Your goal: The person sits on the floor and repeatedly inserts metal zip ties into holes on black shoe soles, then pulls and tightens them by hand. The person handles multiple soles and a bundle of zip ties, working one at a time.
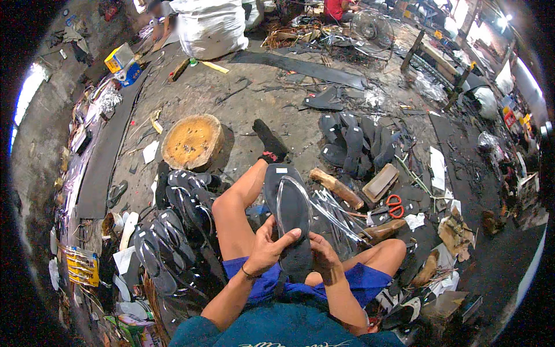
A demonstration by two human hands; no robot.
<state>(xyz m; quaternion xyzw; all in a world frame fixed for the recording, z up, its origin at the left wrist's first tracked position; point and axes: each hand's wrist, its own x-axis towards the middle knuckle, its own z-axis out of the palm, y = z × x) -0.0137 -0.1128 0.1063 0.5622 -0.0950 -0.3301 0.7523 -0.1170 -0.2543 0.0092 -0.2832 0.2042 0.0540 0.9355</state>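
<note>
Above my lap I hold a black flip-flop (293, 211) with a shiny silvery strap looped over its top and a small white label at its far end. My left hand (269, 247) grips its left edge, the thumb pressed on the upper face. On the other edge, my right hand (325, 255) has its fingers curled round the side; part of them is hidden behind the flip-flop. To the left of my legs lies a pile of finished-looking black flip-flops (167, 248) with similar straps. Several silvery strips (334, 213) lie just beyond my right hand.
A round wooden block (191, 141) stands ahead on the left. Black soles (354, 141) are heaped ahead on the right, near a wooden stick (336, 188), a rectangular block (380, 183) and red-handled scissors (395, 207). A large white sack (211, 29) stands farther off; people sit beyond.
</note>
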